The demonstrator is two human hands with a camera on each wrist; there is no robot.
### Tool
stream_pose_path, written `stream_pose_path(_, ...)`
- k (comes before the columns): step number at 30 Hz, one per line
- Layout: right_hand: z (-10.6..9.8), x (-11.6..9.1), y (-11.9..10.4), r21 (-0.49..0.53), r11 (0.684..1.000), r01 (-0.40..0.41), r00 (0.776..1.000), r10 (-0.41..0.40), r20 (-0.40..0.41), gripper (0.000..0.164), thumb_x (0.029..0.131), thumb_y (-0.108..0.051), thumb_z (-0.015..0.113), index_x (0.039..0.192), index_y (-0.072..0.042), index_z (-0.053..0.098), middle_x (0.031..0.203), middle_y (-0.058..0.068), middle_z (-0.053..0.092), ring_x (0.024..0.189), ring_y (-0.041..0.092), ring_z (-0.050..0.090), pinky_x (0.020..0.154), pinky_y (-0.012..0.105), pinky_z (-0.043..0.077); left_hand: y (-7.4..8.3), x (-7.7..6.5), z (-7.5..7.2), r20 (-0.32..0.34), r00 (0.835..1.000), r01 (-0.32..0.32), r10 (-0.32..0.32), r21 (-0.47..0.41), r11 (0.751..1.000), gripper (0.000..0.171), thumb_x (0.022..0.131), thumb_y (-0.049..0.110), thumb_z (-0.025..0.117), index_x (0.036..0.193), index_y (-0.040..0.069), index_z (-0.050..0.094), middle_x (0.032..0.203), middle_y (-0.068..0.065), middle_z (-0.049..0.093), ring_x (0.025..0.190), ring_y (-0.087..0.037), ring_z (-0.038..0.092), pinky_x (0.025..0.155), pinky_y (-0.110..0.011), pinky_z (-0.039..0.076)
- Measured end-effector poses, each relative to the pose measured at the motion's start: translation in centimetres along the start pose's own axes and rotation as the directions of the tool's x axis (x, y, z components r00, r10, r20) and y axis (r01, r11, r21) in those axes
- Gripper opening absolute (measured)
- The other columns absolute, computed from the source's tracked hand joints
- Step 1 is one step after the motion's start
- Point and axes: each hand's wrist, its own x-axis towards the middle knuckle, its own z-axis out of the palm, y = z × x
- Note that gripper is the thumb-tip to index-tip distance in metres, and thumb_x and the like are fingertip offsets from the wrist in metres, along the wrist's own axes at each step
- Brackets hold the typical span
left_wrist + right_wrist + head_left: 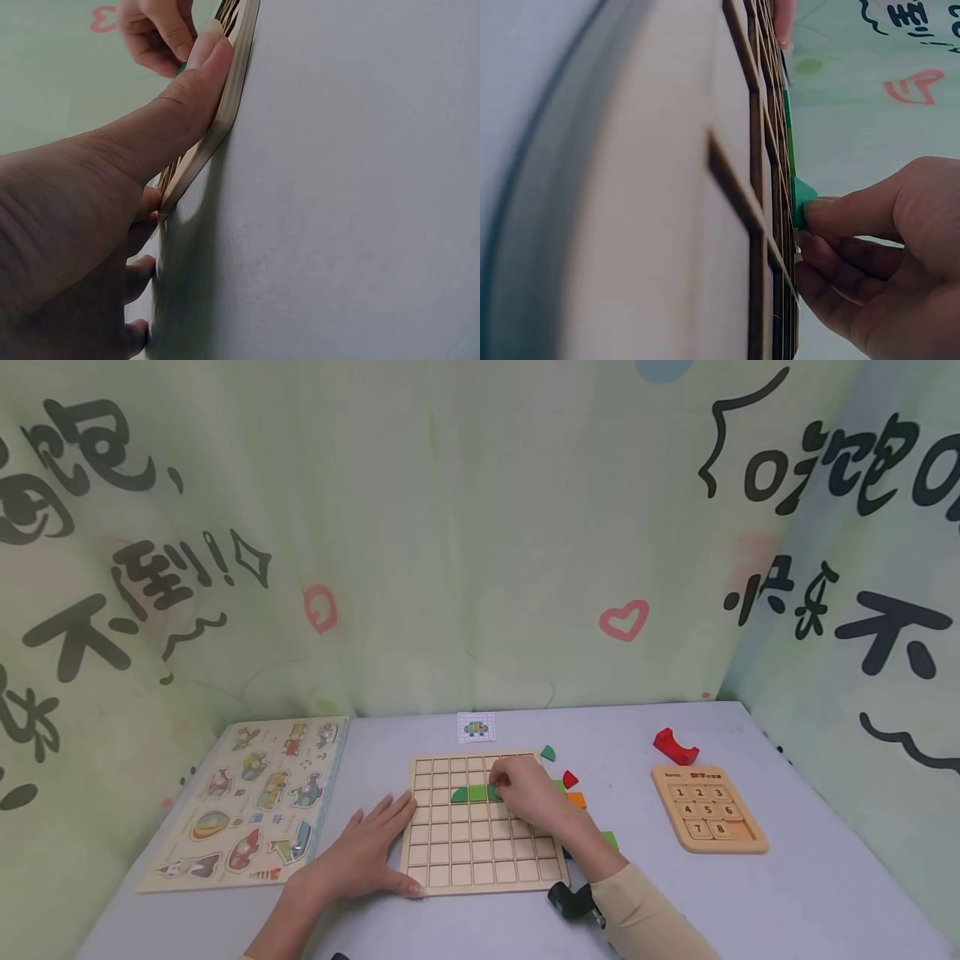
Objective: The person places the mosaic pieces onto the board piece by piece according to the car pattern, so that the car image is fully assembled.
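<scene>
A wooden grid board [480,852] lies in front of me. My left hand [360,852] rests at its left side with fingers spread; in the left wrist view its thumb [184,101] lies over the board's edge. Over the upper middle of the grid, my right hand [531,789] pinches a dark green curved piece [804,201] between thumb and fingers, right at the board surface. Just left of it, a light green square [477,793] and a dark green quarter-round piece [459,795] sit in neighbouring cells of the same row.
Beyond the board lies a small pattern card [476,727]. Loose pieces lie along its right side, including a green piece [548,752], a red one [570,779] and an orange one [576,799]. A picture puzzle [176,852] lies left; a number puzzle [720,845] and red arch [676,748] lie right.
</scene>
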Motion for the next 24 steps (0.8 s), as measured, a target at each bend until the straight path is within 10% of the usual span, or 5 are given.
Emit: stream_pose_path(24,-1.6,-0.3,0.4,-0.075,0.995,0.059,0.997,-0.055,0.053,0.016,0.088,0.001,0.067,0.098,-0.004,0.079,0.092,0.002,0.069,0.083,0.013,0.06,0.071,0.028,0.053,0.0,0.1,0.0,-0.004,1.0,-0.001,0.001,-0.014,1.0,0.129,0.058,0.073,0.079,0.158,0.013,0.025,0.167,-0.003,0.021,0.156,-0.035,0.013,0.121,-0.067,0.01)
